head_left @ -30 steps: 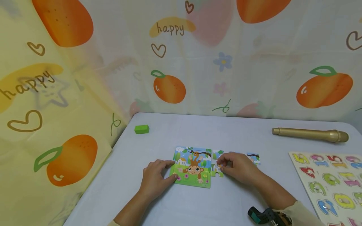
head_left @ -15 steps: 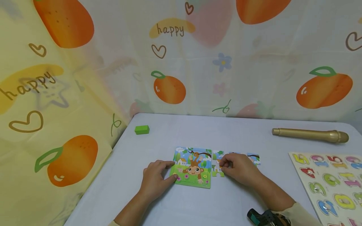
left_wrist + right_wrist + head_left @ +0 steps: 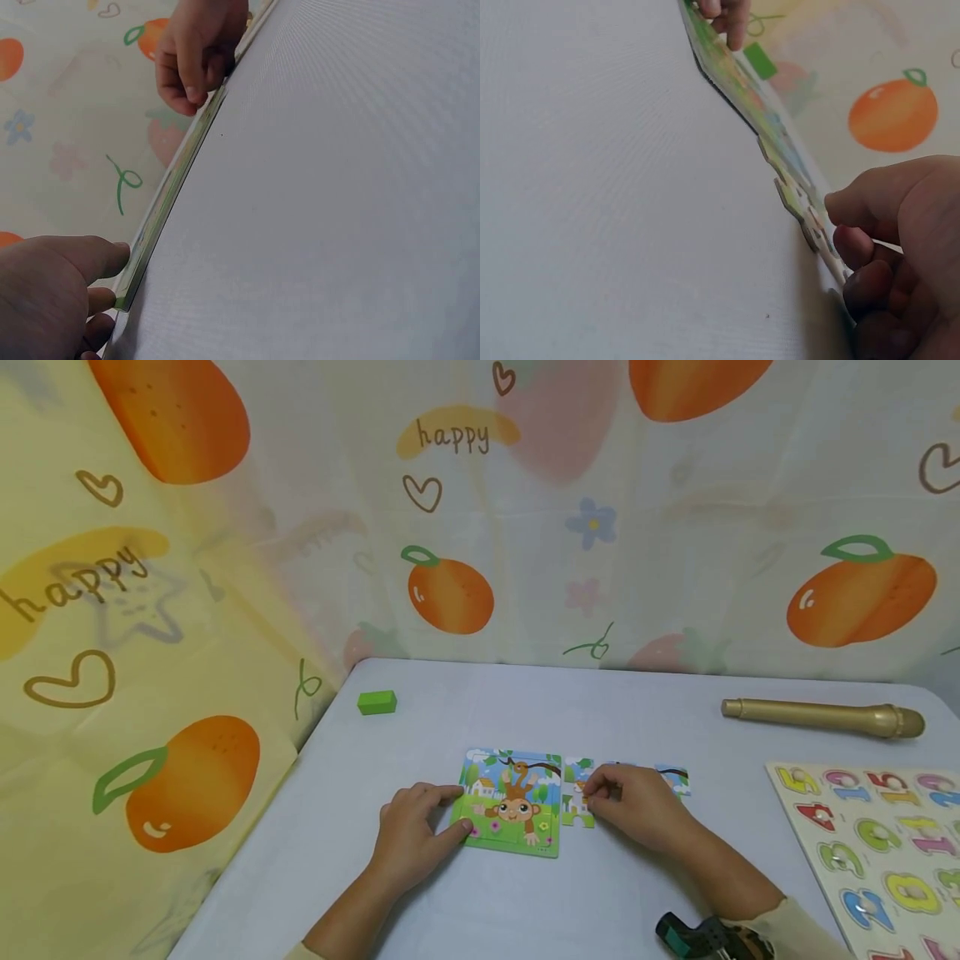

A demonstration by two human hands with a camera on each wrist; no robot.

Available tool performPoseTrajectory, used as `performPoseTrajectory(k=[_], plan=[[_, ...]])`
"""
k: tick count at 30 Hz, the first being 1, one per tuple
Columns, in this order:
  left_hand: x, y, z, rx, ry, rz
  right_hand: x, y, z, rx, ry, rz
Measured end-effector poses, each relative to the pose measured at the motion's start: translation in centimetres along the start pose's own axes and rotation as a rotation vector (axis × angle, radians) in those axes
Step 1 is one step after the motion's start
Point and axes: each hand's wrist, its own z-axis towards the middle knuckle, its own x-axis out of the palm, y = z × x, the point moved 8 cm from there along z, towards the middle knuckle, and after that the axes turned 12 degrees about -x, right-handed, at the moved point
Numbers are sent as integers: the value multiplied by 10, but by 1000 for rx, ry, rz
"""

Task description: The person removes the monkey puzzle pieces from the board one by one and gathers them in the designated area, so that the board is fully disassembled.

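A square monkey picture puzzle board (image 3: 507,802) lies on the white table. My left hand (image 3: 411,831) rests at its left edge, thumb and index finger spread along that side. Close to the board's right edge are loose jigsaw pieces: one with green leaves and sky (image 3: 578,769) and one in green and white (image 3: 576,814). My right hand (image 3: 637,802) has its thumb and index finger pinched at a small puzzle piece with a house (image 3: 581,787), between those two. My right fingers hide part of it. In the right wrist view, notched pieces (image 3: 799,202) lie flat beside the fingertips.
Behind my right hand, another puzzle piece with a branch (image 3: 673,778) shows. A green block (image 3: 377,702) sits at the back left. At the back right lies a gold microphone (image 3: 822,718), with a number puzzle board (image 3: 870,860) in front. Patterned cloth (image 3: 525,543) hangs behind the table.
The green and white piece has shifted slightly right, away from the board's edge, and my right fingertips have moved a little with it. My left hand keeps its place on the board.
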Motion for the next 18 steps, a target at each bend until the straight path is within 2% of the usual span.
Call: performPoseTrajectory(k=[5, 12, 18], plan=[[-2, -1, -1, 10, -9, -9, 0, -4, 2, 48, -7, 66], [-1, -5, 0, -17, 13, -33, 0, -1, 8, 46, 13, 108], [2, -10, -1, -55, 27, -58, 3, 13, 21, -9, 63, 120]])
